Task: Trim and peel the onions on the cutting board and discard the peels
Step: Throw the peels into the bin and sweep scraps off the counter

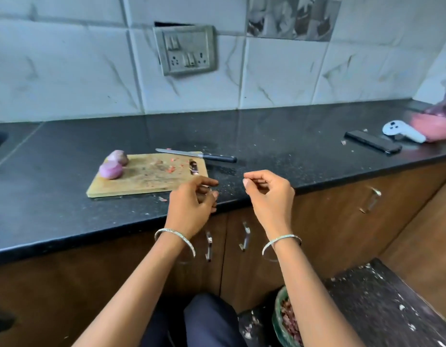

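The onions (111, 169) on the cutting board (141, 184) look peeled. Right of it, the left hand (191, 200) and right hand (270, 191) curl loosely; whether they hold anything is unclear. Next, the scraps (172, 169) need sweeping into the bin (279, 319).

you'll find nothing here that you can read: no words, labels, brands or numbers stand out clearly on anything. the printed tile (293, 17) on the wall is too blurred for you to tell whether it carries any lettering.
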Demonstrator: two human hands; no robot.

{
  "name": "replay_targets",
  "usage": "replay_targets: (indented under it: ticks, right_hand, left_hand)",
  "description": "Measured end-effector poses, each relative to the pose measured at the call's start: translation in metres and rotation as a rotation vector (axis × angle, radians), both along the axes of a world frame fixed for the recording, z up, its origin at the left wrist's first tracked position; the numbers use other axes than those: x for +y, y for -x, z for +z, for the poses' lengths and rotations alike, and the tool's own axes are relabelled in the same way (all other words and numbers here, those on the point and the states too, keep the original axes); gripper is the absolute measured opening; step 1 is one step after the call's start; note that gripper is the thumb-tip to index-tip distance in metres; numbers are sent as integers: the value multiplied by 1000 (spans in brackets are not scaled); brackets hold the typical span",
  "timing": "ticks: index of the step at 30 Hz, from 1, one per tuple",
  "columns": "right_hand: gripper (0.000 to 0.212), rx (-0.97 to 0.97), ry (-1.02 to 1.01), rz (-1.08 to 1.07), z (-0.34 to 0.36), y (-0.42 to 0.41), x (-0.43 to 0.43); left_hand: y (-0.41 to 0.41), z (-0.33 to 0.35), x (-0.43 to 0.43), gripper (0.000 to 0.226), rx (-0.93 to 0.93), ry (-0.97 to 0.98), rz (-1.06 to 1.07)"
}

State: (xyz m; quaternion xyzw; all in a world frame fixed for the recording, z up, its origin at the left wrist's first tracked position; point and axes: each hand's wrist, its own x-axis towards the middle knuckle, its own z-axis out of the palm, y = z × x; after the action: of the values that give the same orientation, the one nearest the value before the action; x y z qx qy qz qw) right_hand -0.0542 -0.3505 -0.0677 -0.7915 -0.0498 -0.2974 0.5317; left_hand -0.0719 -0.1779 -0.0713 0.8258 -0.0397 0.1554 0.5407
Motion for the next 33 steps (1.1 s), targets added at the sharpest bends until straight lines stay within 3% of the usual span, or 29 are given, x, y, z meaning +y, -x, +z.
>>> replay_targets:
  ticks: [6,9,13,15,19,24,29,31,33]
  right_hand:
    - [19,30,382,108,18,-45,36]
    - [41,160,675,79,28,-81,41]
    - [59,396,841,142,35,-113,49]
    - [51,412,829,141,34,-120,53]
    - [28,343,621,3,29,-125,53]
    - [24,325,592,-197,22,-119,41]
    - [25,371,752,-256,24,-115,47]
    - [33,261,751,-229,30,-114,63]
    - [40,116,713,-58,37,-113,86]
  left_hand:
    - [-15,20,69,21,-32,-235,216]
    - [-22,25,95,28,-16,-306,248]
    - [-31,22,113,37,-38,-446,259]
    - [-32,19,116,43,-46,-484,274]
    - [-34,9,119,56,-60,-506,280]
    - [-36,-2,122,82,-102,-596,310]
    - [-40,-4,122,78,-101,-548,323]
    - [-39,-4,121,83,-107,-510,351]
    - [-38,-3,121,89,-110,-478,375]
